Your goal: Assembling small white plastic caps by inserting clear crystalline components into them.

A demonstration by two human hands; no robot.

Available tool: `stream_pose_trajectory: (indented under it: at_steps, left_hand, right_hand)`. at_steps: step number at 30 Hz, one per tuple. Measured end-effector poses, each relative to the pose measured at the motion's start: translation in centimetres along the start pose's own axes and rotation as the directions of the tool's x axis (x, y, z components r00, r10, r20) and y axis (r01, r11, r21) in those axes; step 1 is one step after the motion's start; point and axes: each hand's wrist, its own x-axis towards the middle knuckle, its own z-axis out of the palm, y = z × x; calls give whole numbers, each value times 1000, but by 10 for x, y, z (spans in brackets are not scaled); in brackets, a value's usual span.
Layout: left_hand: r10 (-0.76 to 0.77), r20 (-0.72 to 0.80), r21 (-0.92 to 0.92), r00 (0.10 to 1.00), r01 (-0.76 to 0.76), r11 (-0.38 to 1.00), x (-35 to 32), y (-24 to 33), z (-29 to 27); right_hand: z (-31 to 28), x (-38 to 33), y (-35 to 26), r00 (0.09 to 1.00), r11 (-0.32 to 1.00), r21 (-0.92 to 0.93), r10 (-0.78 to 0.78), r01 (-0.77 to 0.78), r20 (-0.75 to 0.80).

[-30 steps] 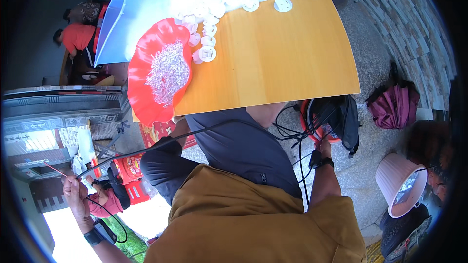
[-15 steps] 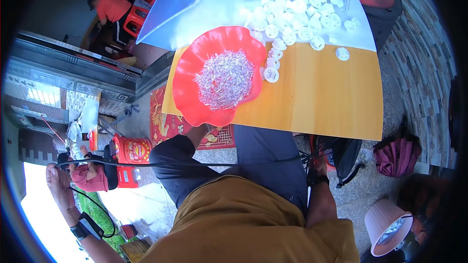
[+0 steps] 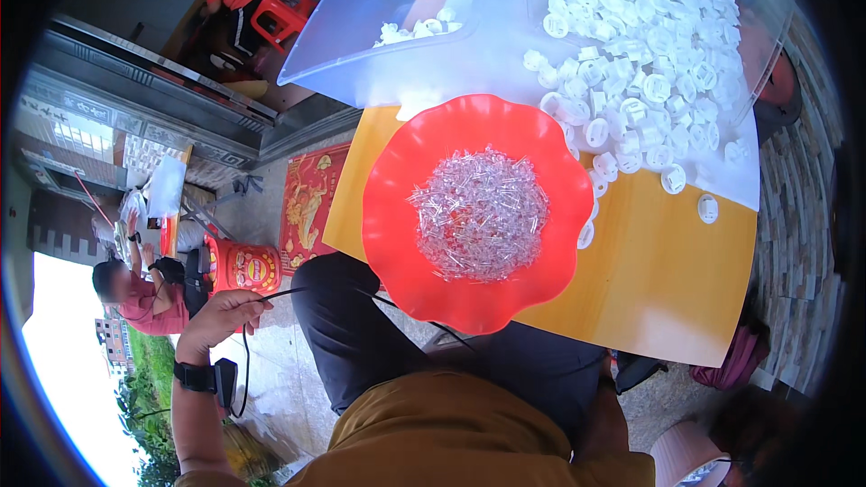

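My left hand (image 3: 225,316) pinches a thin black cable (image 3: 281,294) at the lower left, beside my knee. From its fingers the cable runs right across my dark trousers and under the red bowl; another length loops down past the black wrist device (image 3: 224,382). My right forearm (image 3: 603,419) reaches up to the table's near edge, and the table hides the hand. Above my lap, a red wavy-rimmed bowl (image 3: 383,207) holds a heap of small clear plastic sticks (image 3: 483,215). White round plastic pieces (image 3: 645,63) lie piled beyond it.
A clear bluish bin (image 3: 361,36) with some white pieces stands at the table's far left. The yellow wooden table (image 3: 649,280) fills the right. A pale pink bucket (image 3: 686,451) is at lower right. Another person (image 3: 149,302) sits at left near a red tub (image 3: 244,266).
My left hand has come right and inward from the far left, bringing the cable closer to my knee. The view has shifted; the right hand, partly visible before, is now under the table.
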Motion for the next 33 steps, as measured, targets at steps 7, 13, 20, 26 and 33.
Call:
stream_pose_trajectory:
  at_steps: [7, 13, 20, 26, 33]
  left_hand:
    - [-33, 500, 209, 865, -84, 974, 141, 27, 1]
    - [-225, 887, 237, 403, 19, 971, 216, 33, -9]
    - [-220, 755, 238, 617, 56, 970, 197, 38, 4]
    - [-25, 715, -298, 698, 337, 893, 176, -7, 26]
    - [98, 618, -611, 780, 398, 684, 134, -62, 74]
  right_hand:
    - [70, 22, -17, 995, 984, -153, -100, 95, -26]
    - [107, 36, -31, 984, 949, -285, -161, 134, -74]
    - [102, -21, -39, 981, 899, -419, -176, 129, -77]
    - [87, -89, -21, 984, 843, -522, -173, 130, -34]
    - [73, -137, -53, 992, 673, -728, -97, 128, 85]
